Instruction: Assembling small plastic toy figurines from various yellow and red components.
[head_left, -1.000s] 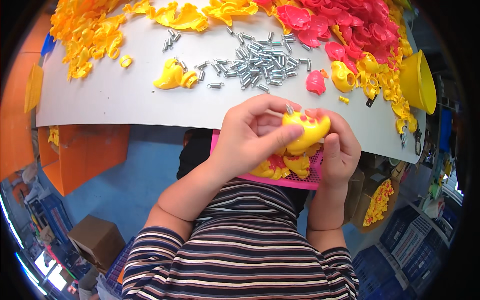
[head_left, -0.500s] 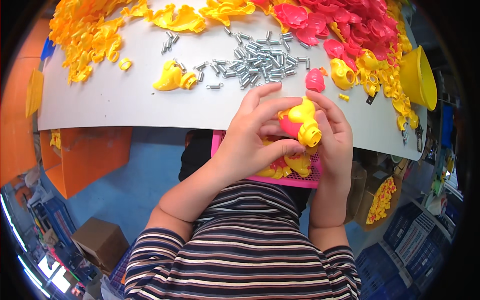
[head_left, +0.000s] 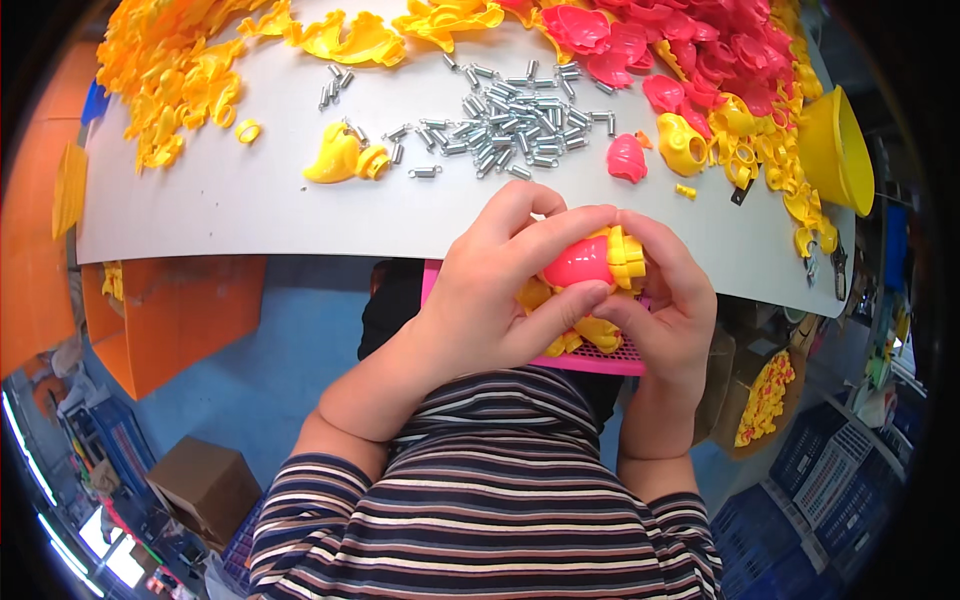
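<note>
Both hands [head_left: 488, 285] [head_left: 672, 315], grip holding pink-yellow toy [head_left: 582, 263], pink basket [head_left: 612, 366] below, yellow parts [head_left: 603, 336] inside

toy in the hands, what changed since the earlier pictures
The toy has turned: its yellow end, pointing down the picture a moment ago, now points right, and its red side shows more. The left hand and right hand stay around it; the loose springs stay on the table.

My white table [head_left: 260, 215] carries a scattered pile of metal springs [head_left: 510, 125], with yellow pieces [head_left: 185, 80] heaped on my left and red shells [head_left: 725, 50] at far right. Apart lie a yellow toy [head_left: 330, 155], a yellow ring [head_left: 246, 131] and, perhaps metal, a black strip [head_left: 740, 193].
</note>
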